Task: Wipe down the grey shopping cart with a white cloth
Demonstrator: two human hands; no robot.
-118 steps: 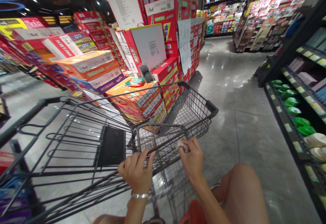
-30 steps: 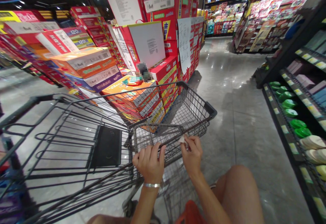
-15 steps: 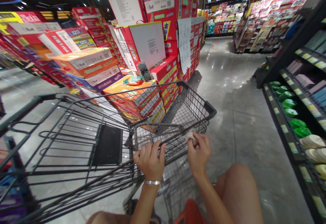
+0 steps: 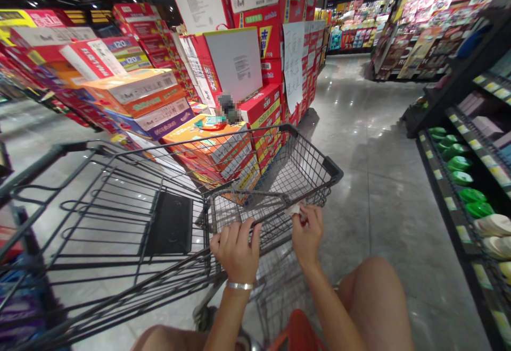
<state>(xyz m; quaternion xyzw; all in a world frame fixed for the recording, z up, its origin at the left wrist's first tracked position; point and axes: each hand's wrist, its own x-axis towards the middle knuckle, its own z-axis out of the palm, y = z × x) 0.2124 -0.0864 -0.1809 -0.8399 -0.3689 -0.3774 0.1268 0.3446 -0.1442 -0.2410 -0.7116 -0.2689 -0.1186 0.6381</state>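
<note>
A dark metal shopping cart (image 4: pixel 191 194) stretches across the lower left and middle, its wire basket holding no goods that I can see. My left hand (image 4: pixel 237 247), with a silver band on the wrist, has its fingers curled over the cart's near top rail. To its right, my right hand (image 4: pixel 308 234) pinches a small crumpled whitish wipe (image 4: pixel 294 209) against the same rail, near the front end. The fingertips partly cover the wipe.
Stacked red and orange cartons (image 4: pixel 231 143) stand just beyond the cart, with a handwritten sheet (image 4: pixel 293 66) on one side. A dark shelf (image 4: pixel 447 202) with green packages runs along the right. My bent knees and a red object are below.
My right hand and the wipe have shifted slightly left along the rail. My left hand keeps its hold on the rail. The view has turned a little.
</note>
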